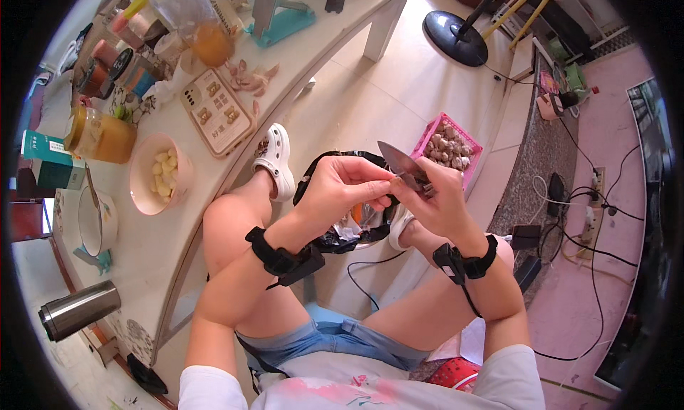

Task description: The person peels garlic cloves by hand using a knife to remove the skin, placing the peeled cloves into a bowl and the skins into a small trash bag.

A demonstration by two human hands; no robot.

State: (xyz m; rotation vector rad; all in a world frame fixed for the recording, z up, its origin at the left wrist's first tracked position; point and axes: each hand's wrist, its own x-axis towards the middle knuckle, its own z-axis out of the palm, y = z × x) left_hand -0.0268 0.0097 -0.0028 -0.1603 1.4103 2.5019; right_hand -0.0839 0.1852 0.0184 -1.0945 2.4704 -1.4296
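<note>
My right hand (440,200) is closed around a small knife (399,161), its blade angled up and to the left. Thumb and fingers of my left hand (342,189) are pinched together at the right fingertips. Whatever they hold is too small and covered to make out. Both hands are over a bin lined with a black bag (333,242), with scraps inside. Beyond the right hand, a pink basket (429,133) holds several garlic heads (450,150). On the table at left, peeled garlic cloves (164,175) lie in a pale pink bowl (145,203).
The table edge (206,218) runs along my left. On it are a bear-patterned box (217,114), garlic skins (251,79), a jar (107,136), a white bowl (107,228) and a steel tumbler (80,310). Cables (570,196) hang at right, and a round black stand base (452,39) stands ahead.
</note>
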